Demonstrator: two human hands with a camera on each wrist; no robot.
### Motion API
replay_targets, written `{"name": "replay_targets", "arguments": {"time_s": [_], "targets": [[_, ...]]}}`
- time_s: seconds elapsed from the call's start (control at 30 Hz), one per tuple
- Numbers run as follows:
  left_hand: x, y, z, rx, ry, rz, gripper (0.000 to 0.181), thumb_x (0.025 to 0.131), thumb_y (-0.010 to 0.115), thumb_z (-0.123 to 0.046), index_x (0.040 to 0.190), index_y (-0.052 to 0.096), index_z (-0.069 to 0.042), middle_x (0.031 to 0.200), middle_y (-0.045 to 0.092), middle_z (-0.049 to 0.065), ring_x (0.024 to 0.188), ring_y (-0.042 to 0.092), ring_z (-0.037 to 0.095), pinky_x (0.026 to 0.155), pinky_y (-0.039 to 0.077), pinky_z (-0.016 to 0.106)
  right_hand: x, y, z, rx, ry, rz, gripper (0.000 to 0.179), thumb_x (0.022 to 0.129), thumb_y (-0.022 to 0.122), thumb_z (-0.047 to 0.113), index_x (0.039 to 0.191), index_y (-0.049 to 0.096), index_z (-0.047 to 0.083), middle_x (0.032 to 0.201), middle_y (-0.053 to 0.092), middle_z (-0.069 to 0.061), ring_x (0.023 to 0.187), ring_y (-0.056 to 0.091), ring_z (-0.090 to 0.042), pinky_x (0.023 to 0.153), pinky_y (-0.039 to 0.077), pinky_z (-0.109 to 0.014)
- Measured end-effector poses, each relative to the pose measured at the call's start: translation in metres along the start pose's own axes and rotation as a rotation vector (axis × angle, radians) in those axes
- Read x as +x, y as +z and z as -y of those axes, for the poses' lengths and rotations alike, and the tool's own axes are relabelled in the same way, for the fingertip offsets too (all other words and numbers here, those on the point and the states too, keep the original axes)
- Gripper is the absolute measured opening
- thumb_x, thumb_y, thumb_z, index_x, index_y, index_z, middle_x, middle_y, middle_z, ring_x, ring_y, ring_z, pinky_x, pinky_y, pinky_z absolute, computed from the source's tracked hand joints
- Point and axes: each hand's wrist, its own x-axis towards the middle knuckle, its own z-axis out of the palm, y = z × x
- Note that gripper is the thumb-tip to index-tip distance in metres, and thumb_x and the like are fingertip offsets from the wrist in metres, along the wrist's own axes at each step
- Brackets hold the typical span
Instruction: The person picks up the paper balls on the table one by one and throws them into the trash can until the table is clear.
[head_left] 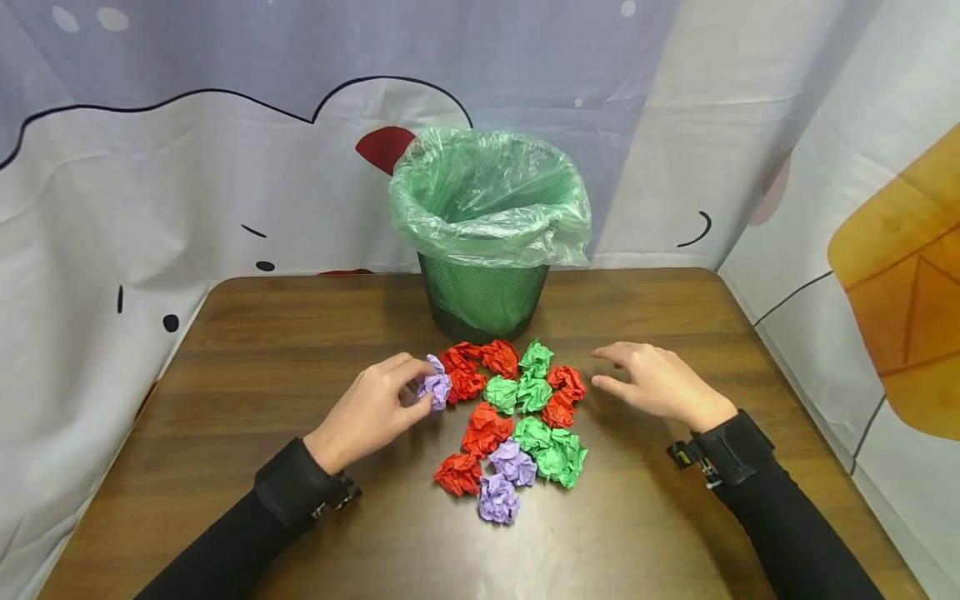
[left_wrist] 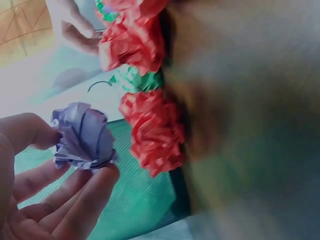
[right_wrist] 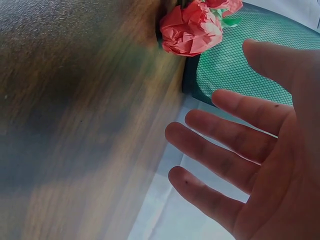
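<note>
My left hand (head_left: 378,408) pinches a crumpled purple paper ball (head_left: 436,385) between thumb and fingers, at the left edge of a cluster of paper balls. In the left wrist view that purple ball (left_wrist: 84,136) appears apart from the red balls (left_wrist: 156,134) beside it. My right hand (head_left: 656,383) hovers to the right of the cluster, nearest a red paper ball (head_left: 567,382); its fingers (right_wrist: 215,145) are spread and hold nothing. Green paper balls (head_left: 561,458), more red ones (head_left: 487,429) and two purple ones (head_left: 498,499) lie close together on the wooden table (head_left: 300,333).
A mesh waste bin (head_left: 486,296) with a green plastic liner (head_left: 510,242) over its rim stands at the table's back edge, just behind the balls. A printed curtain (head_left: 225,183) hangs behind the table and along its sides.
</note>
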Motion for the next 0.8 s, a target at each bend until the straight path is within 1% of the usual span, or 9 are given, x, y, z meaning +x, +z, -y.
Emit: {"name": "replay_targets", "arguments": {"time_s": [0.17,0.3,0.5,0.63,0.73,0.8], "targets": [[0.013,-0.016,-0.004,-0.017,0.066,-0.118,0.025,0.086,0.073,-0.014,0.111,0.07,-0.009,0.098,0.065,-0.002,0.077,0.065,0.008,0.068,0.056,0.027,-0.001,0.002,0.0,0.001,-0.005,-0.003,0.05,0.095,0.066,0.044,0.13,0.066,0.009,0.125,0.07,-0.008,0.102,0.071,-0.025,0.084,0.056,-0.049],[0.027,-0.032,-0.009,-0.033,0.128,-0.226,0.026,0.085,0.072,-0.011,0.111,0.07,-0.006,0.097,0.065,0.0,0.078,0.066,0.011,0.069,0.057,0.027,-0.001,0.003,0.0,-0.002,-0.009,-0.01,0.049,0.095,0.066,0.044,0.13,0.067,0.009,0.124,0.071,-0.007,0.103,0.071,-0.024,0.085,0.056,-0.049],[0.049,-0.055,-0.018,-0.042,0.196,-0.357,0.026,0.087,0.073,-0.01,0.111,0.07,-0.005,0.095,0.065,0.003,0.08,0.065,0.012,0.071,0.057,0.028,-0.003,0.003,0.001,-0.011,-0.004,-0.015,0.049,0.095,0.067,0.043,0.13,0.067,0.01,0.123,0.071,-0.006,0.103,0.071,-0.023,0.085,0.056,-0.049],[0.063,-0.069,-0.025,-0.065,0.235,-0.444,0.024,0.086,0.072,-0.008,0.11,0.071,-0.004,0.092,0.064,0.004,0.08,0.063,0.013,0.072,0.054,0.023,-0.005,0.003,0.0,-0.01,0.002,-0.013,0.048,0.095,0.066,0.043,0.13,0.067,0.01,0.123,0.071,-0.006,0.104,0.071,-0.024,0.086,0.056,-0.049],[0.075,-0.081,-0.033,-0.066,0.261,-0.507,0.024,0.087,0.074,-0.01,0.109,0.071,-0.003,0.09,0.064,0.007,0.079,0.063,0.013,0.073,0.052,0.017,-0.006,0.004,0.0,-0.009,0.006,-0.01,0.048,0.095,0.066,0.043,0.13,0.067,0.01,0.124,0.071,-0.006,0.104,0.07,-0.024,0.086,0.056,-0.048],[0.084,-0.09,-0.038,-0.06,0.279,-0.545,0.024,0.087,0.074,-0.011,0.109,0.071,-0.001,0.09,0.064,0.009,0.079,0.064,0.015,0.073,0.051,0.016,-0.007,0.004,-0.001,-0.01,0.01,-0.009,0.048,0.095,0.066,0.043,0.13,0.067,0.01,0.124,0.071,-0.007,0.105,0.07,-0.024,0.087,0.056,-0.048]]}}
